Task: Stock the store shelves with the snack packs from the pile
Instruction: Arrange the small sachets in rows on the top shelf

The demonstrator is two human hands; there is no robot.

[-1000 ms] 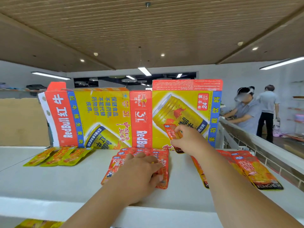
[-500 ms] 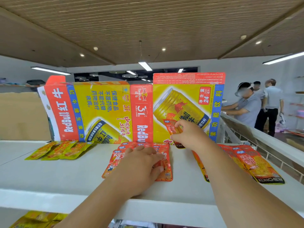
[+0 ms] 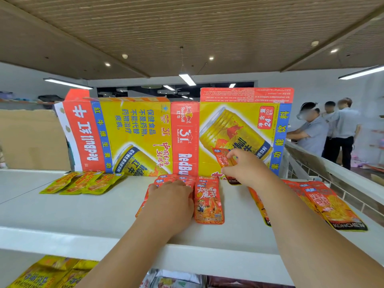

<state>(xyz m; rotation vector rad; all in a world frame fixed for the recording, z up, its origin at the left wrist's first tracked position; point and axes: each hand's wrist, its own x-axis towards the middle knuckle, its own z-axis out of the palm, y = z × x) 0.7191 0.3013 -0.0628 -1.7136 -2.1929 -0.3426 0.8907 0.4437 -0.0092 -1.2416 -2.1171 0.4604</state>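
Observation:
On the white top shelf (image 3: pixel 87 215) lie several red-orange snack packs (image 3: pixel 208 202) in the middle. My left hand (image 3: pixel 172 201) lies flat on their left part, palm down. My right hand (image 3: pixel 245 168) is raised behind them and pinches one orange snack pack (image 3: pixel 223 159) upright against the Red Bull cardboard (image 3: pixel 239 129). More orange packs (image 3: pixel 330 206) lie to the right of my right forearm, and yellow-green packs (image 3: pixel 83 182) lie at the left.
Flattened Red Bull cartons (image 3: pixel 128 134) stand as a back wall along the shelf, with plain brown cardboard (image 3: pixel 31 140) at the left. Yellow packs (image 3: pixel 47 273) show on the shelf below. People (image 3: pixel 311 132) stand at the right behind a white rail (image 3: pixel 332 169).
My left hand has slid left on the red-orange packs, uncovering the front pack on the right. My right hand keeps its pinched pack against the cardboard. The view has tipped down slightly.

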